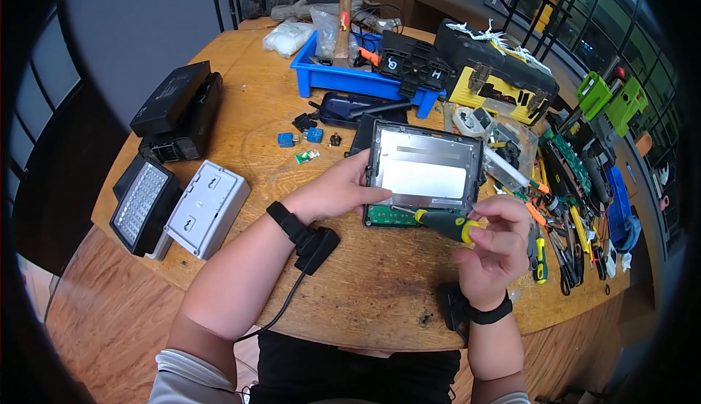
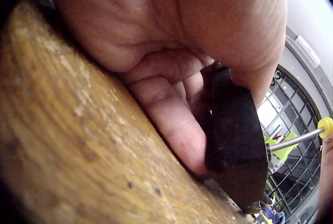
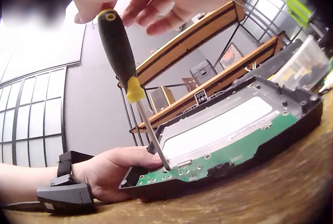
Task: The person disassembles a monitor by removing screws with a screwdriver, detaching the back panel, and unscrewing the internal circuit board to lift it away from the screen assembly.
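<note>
My left hand [image 1: 337, 187] grips the left side of an opened black electronic device [image 1: 374, 157], its thumb over the silver panel [image 1: 423, 175] inside. Along the near edge runs a green circuit board [image 1: 389, 217]. My right hand [image 1: 498, 247] pinches the handle end of a green-and-yellow screwdriver [image 1: 443, 224] between thumb and fingers, the other fingers lifted off it. In the right wrist view, the shaft slants down and its tip meets the circuit board [image 3: 237, 155] near the left thumb. The left wrist view shows curled fingers [image 2: 179, 138] behind the black casing [image 2: 237, 141].
Blue connectors [image 1: 288, 140] and a small green board [image 1: 307, 156] lie beyond the left hand. Two lamp-like units [image 1: 208, 210] and black cases [image 1: 175, 108] stand at left. A blue bin [image 1: 336, 81] and yellow-black toolbox [image 1: 496, 90] sit behind; several tools [image 1: 577, 229] crowd the right.
</note>
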Available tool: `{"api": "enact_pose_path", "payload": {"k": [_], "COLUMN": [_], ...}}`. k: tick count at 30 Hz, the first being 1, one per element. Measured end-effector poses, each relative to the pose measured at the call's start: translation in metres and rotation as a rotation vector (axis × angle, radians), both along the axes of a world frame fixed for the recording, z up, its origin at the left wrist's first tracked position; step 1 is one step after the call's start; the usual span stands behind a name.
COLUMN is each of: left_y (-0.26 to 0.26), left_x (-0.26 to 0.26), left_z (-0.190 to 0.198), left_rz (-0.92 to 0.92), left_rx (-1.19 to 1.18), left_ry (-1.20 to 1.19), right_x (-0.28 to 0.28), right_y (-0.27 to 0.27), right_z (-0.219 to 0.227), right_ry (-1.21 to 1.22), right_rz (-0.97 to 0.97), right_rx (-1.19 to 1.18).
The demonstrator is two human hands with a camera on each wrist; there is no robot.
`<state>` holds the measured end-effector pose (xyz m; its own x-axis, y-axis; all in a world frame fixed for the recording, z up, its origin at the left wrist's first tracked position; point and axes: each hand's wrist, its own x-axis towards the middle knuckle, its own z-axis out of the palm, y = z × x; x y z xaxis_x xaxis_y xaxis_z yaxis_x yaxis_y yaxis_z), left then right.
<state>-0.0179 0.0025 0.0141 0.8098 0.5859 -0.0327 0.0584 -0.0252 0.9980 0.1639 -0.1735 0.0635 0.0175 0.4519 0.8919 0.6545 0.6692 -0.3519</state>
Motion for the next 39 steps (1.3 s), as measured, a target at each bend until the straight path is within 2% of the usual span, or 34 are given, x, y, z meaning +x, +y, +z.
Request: {"api": "enact_pose_path", "payload": {"k": [3, 6, 8, 15, 17, 20, 24, 30, 32, 39], "left_y": [-0.001, -0.002, -0.002, -0.002, 0.0, -0.001, -0.002, -0.001, -0.001, -0.001], "left_x": [0.001, 0.0, 0.001, -0.001, -0.001, -0.001, 0.0, 0.0, 0.0, 0.0], "left_z": [0.001, 0.003, 0.003, 0.004, 0.001, 0.003, 0.005, 0.001, 0.001, 0.003], "left_rz": [0.0, 0.002, 0.005, 0.004, 0.007, 0.01, 0.014, 0.001, 0.002, 0.009], "left_rx": [-0.005, -0.015, -0.015, -0.007, 0.001, 0.011, 0.0, -0.005, -0.005, -0.003], "left_ry": [-0.012, 0.003, -0.002, 0.012, 0.019, 0.037, 0.019, -0.001, 0.002, 0.01], "right_x": [0.007, 0.007, 0.003, 0.0, 0.007, 0.006, 0.003, 0.007, 0.009, 0.007], "right_y": [-0.002, -0.001, 0.002, 0.0, 0.001, 0.001, 0.002, 0.0, 0.0, 0.004], "right_z": [-0.005, -0.002, -0.003, -0.004, -0.005, -0.008, -0.006, -0.008, -0.005, -0.006], "right_ry": [-0.012, -0.076, 0.014, 0.051, -0.043, 0.048, 0.065, 0.018, -0.034, 0.033], "right_rz": [0.025, -0.074, -0.055, 0.081, 0.039, -0.045, -0.05, -0.001, -0.055, -0.066], "right_rx": [0.032, -0.007, -0.029, -0.015, 0.02, -0.025, -0.07, 0.006, 0.007, -0.014]}}
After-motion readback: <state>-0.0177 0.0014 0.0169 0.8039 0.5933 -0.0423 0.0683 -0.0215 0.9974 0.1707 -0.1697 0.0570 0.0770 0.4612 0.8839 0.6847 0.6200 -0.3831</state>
